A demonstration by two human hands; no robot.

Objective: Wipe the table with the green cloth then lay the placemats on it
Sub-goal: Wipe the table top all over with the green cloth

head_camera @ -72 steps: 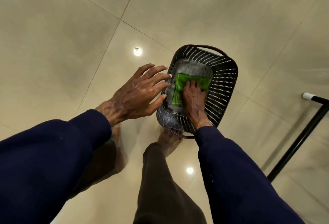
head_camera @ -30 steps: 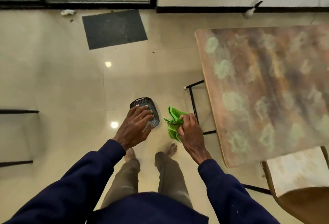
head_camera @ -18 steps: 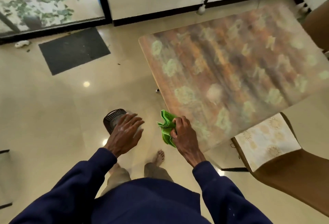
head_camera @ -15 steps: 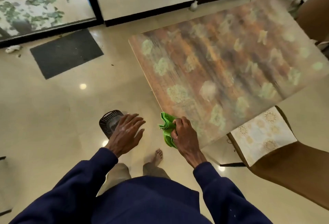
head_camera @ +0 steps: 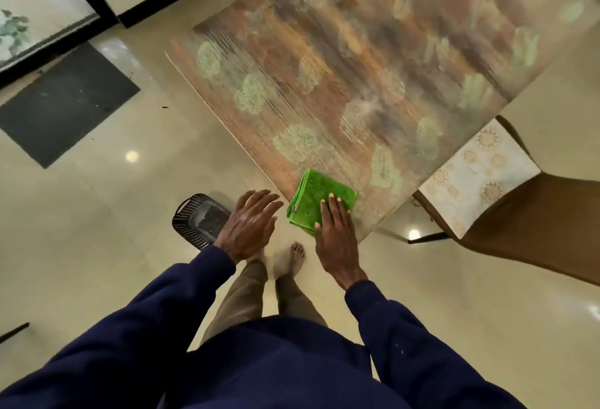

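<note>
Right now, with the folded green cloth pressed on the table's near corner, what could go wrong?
The folded green cloth lies at the edge of the patterned wooden table under the flat right hand; a stroke toward the body could drag it off. The dark slatted basket sits on the floor beside the bare feet, a trip hazard.

A home dining room: glossy tiled floor, patterned worktop, chair, doormat by a glass door.
</note>
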